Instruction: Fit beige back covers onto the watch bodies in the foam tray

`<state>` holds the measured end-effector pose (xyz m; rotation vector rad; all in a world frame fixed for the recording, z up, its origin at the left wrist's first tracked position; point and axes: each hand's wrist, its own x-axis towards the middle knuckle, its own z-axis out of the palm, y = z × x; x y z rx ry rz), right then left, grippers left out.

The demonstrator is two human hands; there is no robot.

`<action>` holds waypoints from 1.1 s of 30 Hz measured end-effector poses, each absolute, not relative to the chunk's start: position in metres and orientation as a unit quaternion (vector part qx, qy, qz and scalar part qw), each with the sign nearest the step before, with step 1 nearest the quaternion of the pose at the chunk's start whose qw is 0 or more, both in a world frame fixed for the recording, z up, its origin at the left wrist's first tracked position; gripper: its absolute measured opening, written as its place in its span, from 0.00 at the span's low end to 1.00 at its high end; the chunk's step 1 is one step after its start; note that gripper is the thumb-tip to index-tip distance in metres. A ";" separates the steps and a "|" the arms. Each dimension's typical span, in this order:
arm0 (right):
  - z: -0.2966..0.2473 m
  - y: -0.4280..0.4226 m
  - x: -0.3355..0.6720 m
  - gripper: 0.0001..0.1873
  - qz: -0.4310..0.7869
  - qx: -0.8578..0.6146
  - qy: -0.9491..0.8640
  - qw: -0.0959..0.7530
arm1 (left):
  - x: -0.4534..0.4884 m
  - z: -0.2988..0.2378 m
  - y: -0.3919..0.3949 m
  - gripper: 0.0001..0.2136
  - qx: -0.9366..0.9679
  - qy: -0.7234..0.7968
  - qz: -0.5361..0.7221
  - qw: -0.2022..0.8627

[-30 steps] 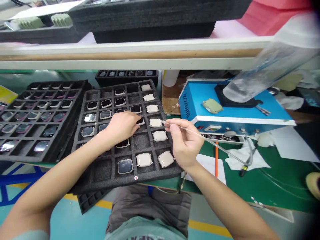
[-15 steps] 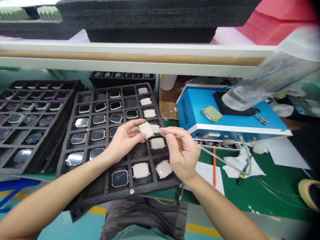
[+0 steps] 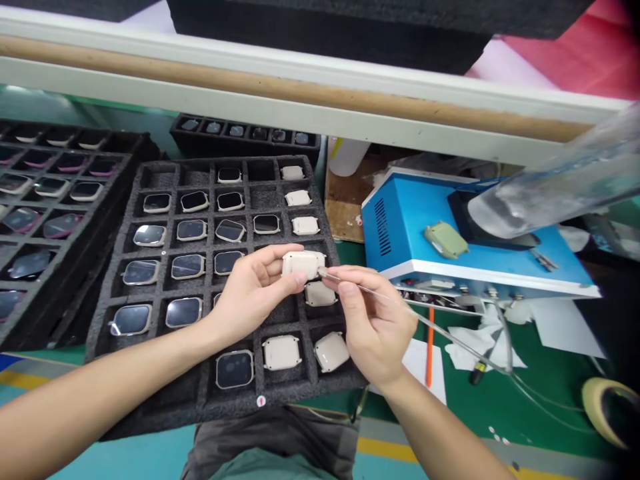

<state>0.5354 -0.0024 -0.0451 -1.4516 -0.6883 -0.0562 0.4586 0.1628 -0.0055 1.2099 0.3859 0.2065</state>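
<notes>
Mid-frame, the left hand [image 3: 250, 293] pinches a watch case [image 3: 295, 263], the right hand [image 3: 377, 323] a thin tube [image 3: 370, 291]; hold both still.

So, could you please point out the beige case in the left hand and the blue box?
Beige case [image 3: 304, 261]: head view, its visible face.
Blue box [image 3: 495, 257]: head view, bare part of its top.

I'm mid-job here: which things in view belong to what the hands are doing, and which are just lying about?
In the job, it seems:
left hand, holding a pale watch case
right hand, holding a thin tube
black tray beneath the left hand

Apparently lying about:
green case on the blue box
orange stick
crumpled tissue
tape roll
</notes>
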 end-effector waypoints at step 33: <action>-0.045 -0.002 0.535 0.07 -0.041 -0.660 -0.300 0.687 | 0.456 -0.004 0.159 0.22 0.612 0.159 0.103 0.768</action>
